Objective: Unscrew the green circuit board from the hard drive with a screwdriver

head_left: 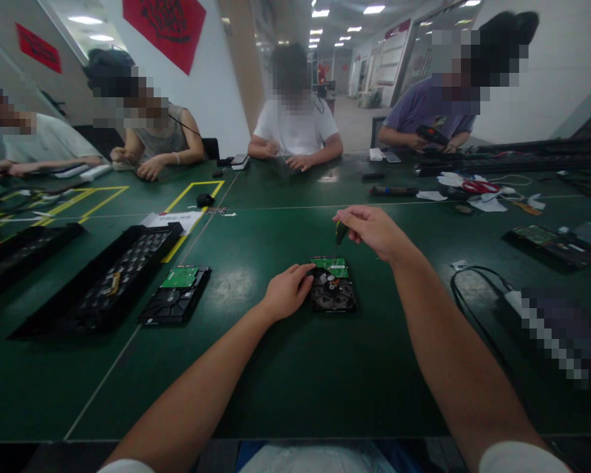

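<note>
In front of me a hard drive (332, 297) lies on the green table, with a green circuit board showing along its far side. My left hand (289, 291) grips the drive at its left edge, fingers reaching onto the board. A small dark screwdriver (341, 232) with yellow marks is pinched in my right hand (369, 230). It points down at the board; whether its tip touches a screw is too small to tell. Left of my left hand sits a second hard drive (172, 299), also with a green board.
A long black tray (103, 282) holding small parts stands at the left. On the right are another drive-like unit (546, 246), a black cable (465, 269) and a blurred-out device (561, 328). Several people sit across the table (256, 394), where wires and a dark cylindrical tool (393, 191) lie.
</note>
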Tool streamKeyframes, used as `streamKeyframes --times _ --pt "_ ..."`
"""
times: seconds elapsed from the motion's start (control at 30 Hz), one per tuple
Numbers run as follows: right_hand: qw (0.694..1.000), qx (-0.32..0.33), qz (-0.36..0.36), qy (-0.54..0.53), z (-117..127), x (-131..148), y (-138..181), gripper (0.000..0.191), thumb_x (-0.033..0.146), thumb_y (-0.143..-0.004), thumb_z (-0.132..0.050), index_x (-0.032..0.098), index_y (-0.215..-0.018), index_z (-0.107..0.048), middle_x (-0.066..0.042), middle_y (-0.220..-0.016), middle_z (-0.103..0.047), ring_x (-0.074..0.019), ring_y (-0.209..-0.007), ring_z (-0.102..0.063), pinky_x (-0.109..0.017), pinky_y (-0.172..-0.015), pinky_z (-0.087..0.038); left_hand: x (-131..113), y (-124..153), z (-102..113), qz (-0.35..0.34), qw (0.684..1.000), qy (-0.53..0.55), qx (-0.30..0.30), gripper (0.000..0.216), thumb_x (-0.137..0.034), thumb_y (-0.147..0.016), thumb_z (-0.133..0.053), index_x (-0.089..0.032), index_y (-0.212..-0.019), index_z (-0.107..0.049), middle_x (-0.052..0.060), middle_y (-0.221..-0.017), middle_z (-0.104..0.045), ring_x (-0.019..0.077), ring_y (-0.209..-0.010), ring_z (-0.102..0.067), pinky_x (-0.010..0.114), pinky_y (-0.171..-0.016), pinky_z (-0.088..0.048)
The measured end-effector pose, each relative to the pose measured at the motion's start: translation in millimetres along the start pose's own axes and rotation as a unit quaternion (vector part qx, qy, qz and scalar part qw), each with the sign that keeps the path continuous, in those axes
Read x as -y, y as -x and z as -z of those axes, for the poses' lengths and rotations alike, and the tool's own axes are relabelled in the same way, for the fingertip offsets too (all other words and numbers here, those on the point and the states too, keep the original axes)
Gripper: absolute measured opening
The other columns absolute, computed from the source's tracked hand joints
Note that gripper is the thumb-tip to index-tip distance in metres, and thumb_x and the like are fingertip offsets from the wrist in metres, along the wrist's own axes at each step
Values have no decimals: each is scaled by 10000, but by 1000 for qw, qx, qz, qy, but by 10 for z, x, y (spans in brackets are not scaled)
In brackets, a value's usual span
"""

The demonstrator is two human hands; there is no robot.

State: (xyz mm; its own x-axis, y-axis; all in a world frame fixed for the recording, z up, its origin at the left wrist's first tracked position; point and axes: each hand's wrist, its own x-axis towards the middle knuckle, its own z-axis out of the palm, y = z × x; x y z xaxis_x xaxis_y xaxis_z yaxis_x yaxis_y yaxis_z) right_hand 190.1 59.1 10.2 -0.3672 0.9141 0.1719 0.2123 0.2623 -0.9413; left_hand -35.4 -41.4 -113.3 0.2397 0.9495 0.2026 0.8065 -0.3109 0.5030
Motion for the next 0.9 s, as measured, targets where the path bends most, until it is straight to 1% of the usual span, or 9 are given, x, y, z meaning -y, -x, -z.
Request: streamKeyframes --times 0.07,0.17,0.27,0.37,0.47,0.57,0.7,0.8,0.9 --pt "999 -29 1 35 21 3 -2 259 389 -930 -736 184 -780 -685 11 -638 -597 -90 -544 -512 -203 -476 -389 4 0 -2 0 1000 1 1 435 -376 -1075 -426 -259 -1474 -554 97 -1301 -682 257 -1161 -685 411 -1025 -549" --pt "997 -42 -25 52 9 13 4 274 368 -903 -761 191 -738 -631 17 -564 -573 -100 -508 -516 -208 -450 -377 10 1 -6 -1 1000 3 1 437 -381 -1077 -423 -265 -1479 -552 95 -1297 -683 254 -1163 -685 414 -1029 -548" --pt "999 -19 -48 6 -34 23 8 221 335 -922 -730 196 -781 -632 6 -587 -607 -95 -464 -521 -204 -387 -333 16 0 -10 -3 1000 5 -2 436 -387 -1079 -420 -269 -1476 -556 92 -1294 -686 253 -1164 -685 415 -1032 -548" --pt "997 10 -60 -56 -69 31 10 142 307 -950 -689 191 -869 -683 -49 -807 -739 -74 -443 -534 -204 -336 -309 18 -3 -15 0 1000 5 -1 437 -390 -1078 -422 -275 -1479 -554 90 -1295 -687 255 -1165 -684 415 -1026 -551" --pt "992 46 -67 -99 -92 40 20 202 331 -996 -634 177 -893 -715 -89 -953 -778 -65 -455 -562 -194 -333 -359 16 -4 -15 2 1000 3 1 441 -395 -1077 -422 -272 -1479 -554 93 -1292 -688 258 -1164 -684 418 -1022 -553" --pt "984 83 -77 -136 -124 46 35 284 389 -1032 -599 168 -879 -689 -103 -973 -779 -74 -501 -616 -180 -392 -468 9 -1 -10 0 1000 5 -1 442 -388 -1076 -422 -264 -1480 -553 96 -1288 -687 257 -1151 -687 421 -1023 -552" --pt "972 109 -93 -188 -182 38 45 213 388 -1033 -615 197 -940 -604 -85 -982 -768 -112 -605 -703 -206 -514 -587 4 2 -4 -2 1000 10 -3 439 -382 -1072 -431 -262 -1475 -556 96 -1273 -692 257 -1136 -690 422 -1021 -552" --pt "973 115 -80 -186 -198 26 46 137 352 -1035 -611 219 -1006 -595 -46 -931 -741 -116 -611 -705 -213 -521 -583 7 -1 -7 -2 1000 7 -2 438 -379 -1072 -430 -267 -1476 -555 91 -1274 -690 254 -1134 -689 420 -1025 -549" --pt "987 103 -43 -111 -169 24 41 145 351 -1040 -591 226 -1071 -658 -22 -876 -709 -91 -555 -636 -190 -459 -498 14 -3 -13 0 1000 5 -1 438 -382 -1074 -426 -270 -1476 -555 88 -1276 -688 249 -1132 -689 416 -1028 -547"
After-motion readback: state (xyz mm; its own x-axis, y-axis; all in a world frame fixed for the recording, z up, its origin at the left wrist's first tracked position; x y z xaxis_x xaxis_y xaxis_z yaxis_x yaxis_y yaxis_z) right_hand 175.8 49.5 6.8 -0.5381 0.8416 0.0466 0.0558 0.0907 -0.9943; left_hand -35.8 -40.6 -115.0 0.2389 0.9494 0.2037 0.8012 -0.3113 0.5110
